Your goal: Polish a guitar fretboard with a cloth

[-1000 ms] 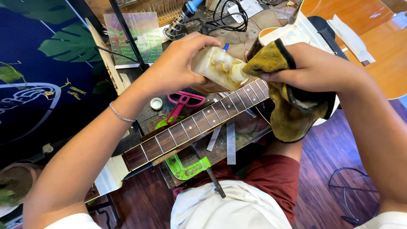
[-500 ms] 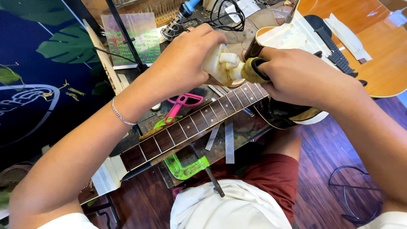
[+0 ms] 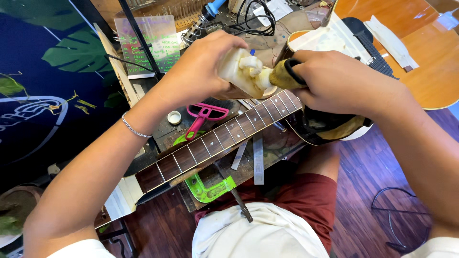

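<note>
Bottle (image 3: 235,71), gripped in the left hand (image 3: 201,71), meets the right hand's (image 3: 342,79) clutched cloth (image 3: 279,79) above the fretboard (image 3: 224,136), seemingly unwiped.

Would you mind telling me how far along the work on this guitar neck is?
Done: the strings are off the guitar neck, and the small cap lies on the bench. In hand: the left hand tips a pale bottle against the olive cloth bunched in the right hand. Left: the cloth is not on the neck yet, so the wiping looks undone.
</note>
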